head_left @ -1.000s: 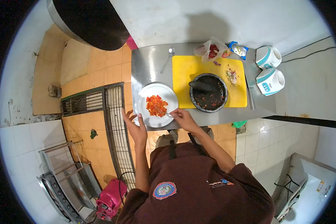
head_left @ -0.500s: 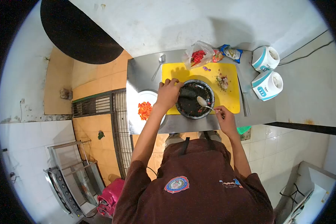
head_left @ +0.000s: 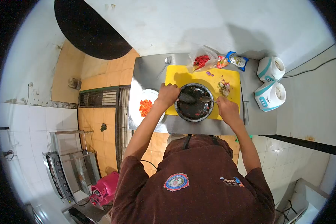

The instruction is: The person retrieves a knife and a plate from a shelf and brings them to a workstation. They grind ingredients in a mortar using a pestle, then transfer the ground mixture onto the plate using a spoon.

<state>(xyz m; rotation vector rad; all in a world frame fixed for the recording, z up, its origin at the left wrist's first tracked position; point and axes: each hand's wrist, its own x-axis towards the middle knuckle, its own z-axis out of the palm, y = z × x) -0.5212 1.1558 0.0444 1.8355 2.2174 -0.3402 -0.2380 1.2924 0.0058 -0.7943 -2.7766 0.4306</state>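
Observation:
A dark stone mortar with bits of red residue inside stands on a yellow cutting board. My left hand is closed round the end of the stone pestle, which lies tilted in the bowl from its left rim. In my right hand, at the bowl's right rim, is a metal spoon whose tip rests inside the mortar. Left of the board, a white plate holds chopped orange-red pieces, partly behind my left forearm.
A second spoon lies at the back left of the steel counter. Behind the board are a plastic bag of red chillies and a blue packet. Two white-and-teal appliances stand at the right. Chopped scraps lie on the board.
My left hand has gone from beside the plate to the pestle. My right hand has brought the spoon from the plate to the mortar, and the spoon now reaches in from the right.

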